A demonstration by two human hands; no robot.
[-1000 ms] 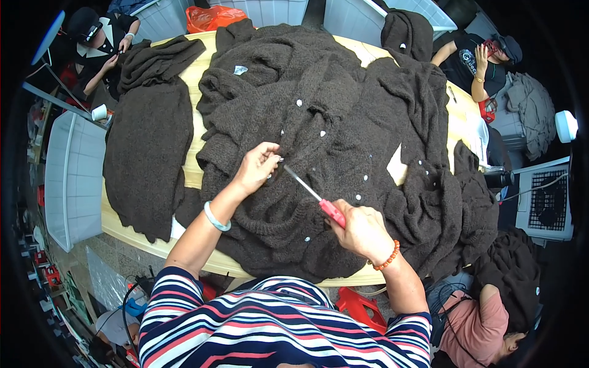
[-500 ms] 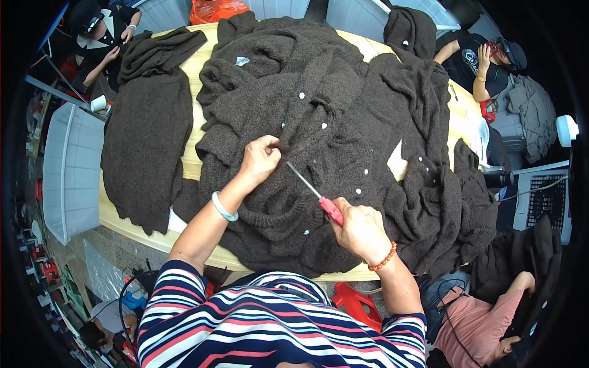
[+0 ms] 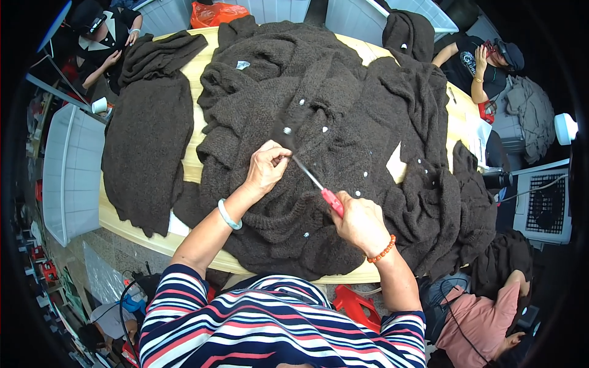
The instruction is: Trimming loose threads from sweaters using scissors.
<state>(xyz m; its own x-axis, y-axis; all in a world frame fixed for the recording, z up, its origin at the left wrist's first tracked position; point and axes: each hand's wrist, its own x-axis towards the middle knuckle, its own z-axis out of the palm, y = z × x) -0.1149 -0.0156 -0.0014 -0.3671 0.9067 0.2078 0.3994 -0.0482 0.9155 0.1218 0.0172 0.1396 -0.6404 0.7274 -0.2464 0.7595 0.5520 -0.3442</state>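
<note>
Dark brown knitted garments (image 3: 257, 104) lie heaped before me, dotted with small white button-like pieces (image 3: 324, 129). My left hand (image 3: 269, 164) is closed, its thumb and fingers pinched on the knit near the middle of the heap. A white piece (image 3: 287, 130) sits just beyond those fingertips. In my right hand (image 3: 363, 226) is a tool with a red handle (image 3: 333, 202) and a thin straight metal shaft (image 3: 308, 172). The shaft slants up and left, its end close beside my left fingertips. The exact shape of its tip cannot be made out.
A flat dark knit piece (image 3: 147, 147) lies at the left of the wooden table (image 3: 195, 116). White bins (image 3: 72, 178) stand round the table. Co-workers sit at the far left, far right and near right. A red stool (image 3: 358, 306) is below the near edge.
My left hand has shifted slightly right, nearer the tool's tip. A white piece now shows just beyond its fingers. The right hand and the tool have barely moved.
</note>
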